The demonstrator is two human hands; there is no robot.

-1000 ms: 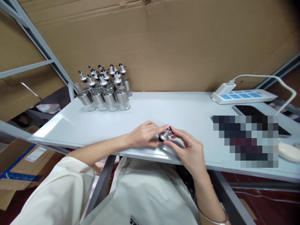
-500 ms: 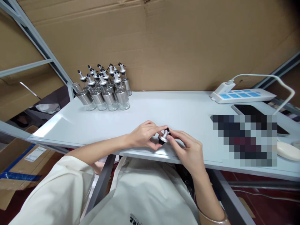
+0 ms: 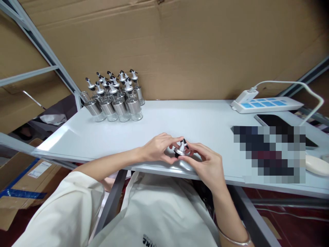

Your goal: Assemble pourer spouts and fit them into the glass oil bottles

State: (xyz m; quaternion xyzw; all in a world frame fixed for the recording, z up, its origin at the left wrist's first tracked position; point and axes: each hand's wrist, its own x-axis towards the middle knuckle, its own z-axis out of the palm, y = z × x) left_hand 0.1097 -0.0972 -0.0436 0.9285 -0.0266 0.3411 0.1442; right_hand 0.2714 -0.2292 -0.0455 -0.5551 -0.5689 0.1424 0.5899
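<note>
Between my two hands is a bottle pour spout [image 3: 182,148], silver with a black flip cap on top and a black stopper underneath. My left hand [image 3: 159,148] has its index finger at the cap and its thumb by the stopper. My right hand [image 3: 207,161] grips the silver base from the right, thumb at the lower rim, the other fingers behind. At the back left stand several glass oil bottles [image 3: 120,109] with steel bands, most topped by similar spouts. The front leftmost bottle [image 3: 93,107] has a bare neck.
A white power strip [image 3: 267,105] with a plugged-in charger [image 3: 246,96] lies at the back right. Near it are a phone [image 3: 272,120], a blurred-out patch and a cream rounded object [image 3: 317,165]. Cardboard [image 3: 180,51] walls the back of the white table [image 3: 185,116].
My right thumb has moved down from the spout's neck to the lower rim of its base. The spout stands slightly more upright. My left hand has barely moved.
</note>
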